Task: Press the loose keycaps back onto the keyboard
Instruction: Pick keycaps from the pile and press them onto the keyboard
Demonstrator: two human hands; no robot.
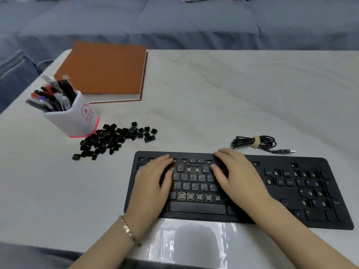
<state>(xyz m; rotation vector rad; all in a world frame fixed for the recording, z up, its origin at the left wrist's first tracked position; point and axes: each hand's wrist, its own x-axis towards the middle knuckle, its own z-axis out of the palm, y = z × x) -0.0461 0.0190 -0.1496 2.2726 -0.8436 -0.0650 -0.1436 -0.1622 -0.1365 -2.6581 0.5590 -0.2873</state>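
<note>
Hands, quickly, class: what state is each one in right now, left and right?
Left hand: open, fingers laid flat on the keyboard, holding nothing.
Right hand: open, fingers laid on the keyboard, holding nothing.

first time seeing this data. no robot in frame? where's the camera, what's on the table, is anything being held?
There is no robot here. A person works bare-handed, and the single picture comes from a wide-angle camera worn on their head, looking forward and down. The left hand, with a bracelet at the wrist, and the right hand lie on a black keyboard with fingers fairly straight. Neither holds anything. Many key positions are bare. A pile of loose keycaps lies on the white table, left of the keyboard. Also there are a pen cup, an orange-covered book and a bundled USB cable.
</note>
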